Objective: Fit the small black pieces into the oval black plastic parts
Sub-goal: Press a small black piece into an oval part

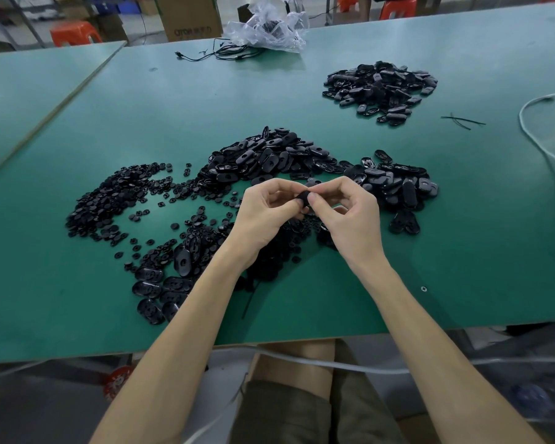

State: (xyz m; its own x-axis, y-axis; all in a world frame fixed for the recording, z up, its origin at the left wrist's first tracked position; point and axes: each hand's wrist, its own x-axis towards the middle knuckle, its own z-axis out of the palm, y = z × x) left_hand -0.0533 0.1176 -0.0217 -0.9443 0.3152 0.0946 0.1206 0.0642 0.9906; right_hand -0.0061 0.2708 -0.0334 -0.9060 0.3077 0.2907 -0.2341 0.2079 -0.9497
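Two bare arms, uncovered along the whole length in view. Left hand (263, 216) and right hand (353, 219) bare too, with long, slim fingers (330, 187). Short, evenly trimmed nails (313, 197), plainest on the right thumb. Left forearm (186, 325) and right forearm (430, 331) lean and smooth, widening toward the bottom edge. Faint tendon lines on the backs of both hands and at the wrists. Lower down, between the arms, shorts (282, 415) in a dark olive-brown cloth, loose and slightly creased, matt on the surface. Hem sitting partway along the leg, with a bare thigh (302, 357) showing just beyond it. Second leg of the shorts just beside, darker in shade.
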